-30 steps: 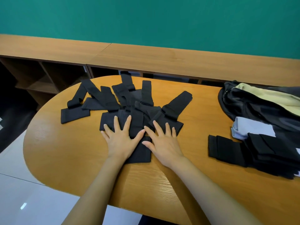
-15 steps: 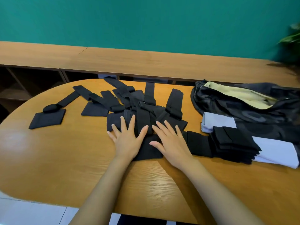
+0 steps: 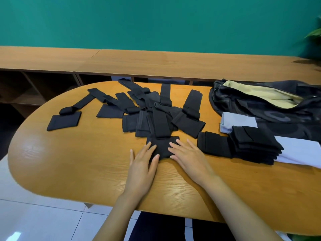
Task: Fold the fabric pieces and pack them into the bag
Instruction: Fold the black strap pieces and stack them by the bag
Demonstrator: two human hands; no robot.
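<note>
Left hand: the left hand (image 3: 141, 164) lies flat with its fingers straight. It grips nothing. It presses on the left side of a black fabric piece (image 3: 161, 145).
Right hand: the right hand (image 3: 188, 157) is flat too, fingers straight and a little spread. It grips nothing. It presses on the right side of the same piece.
Piece under the hands: it lies flat on the table (image 3: 86, 162), about halfway along and a little way in from the near edge. A black strap runs from it toward the far edge.
Loose pieces: many more loose pieces (image 3: 137, 108) lie in a messy heap just behind it, one over another, reaching to the far edge.
Single piece: one single piece (image 3: 64, 120) with a strap lies apart from the heap, toward the left end.
Folded stack: a folded stack (image 3: 251, 143) of black pieces sits near the right end, on top of a pale cloth (image 3: 298, 152). One more folded piece (image 3: 213, 144) touches its left side.
Bag: the dark bag (image 3: 271, 108) lies open at the far right corner, just behind the stack. Its inside is yellow.
Behind the table: a long wooden shelf (image 3: 156, 63) runs along a green wall (image 3: 156, 21). A green leaf (image 3: 314, 33) shows at the far right.
</note>
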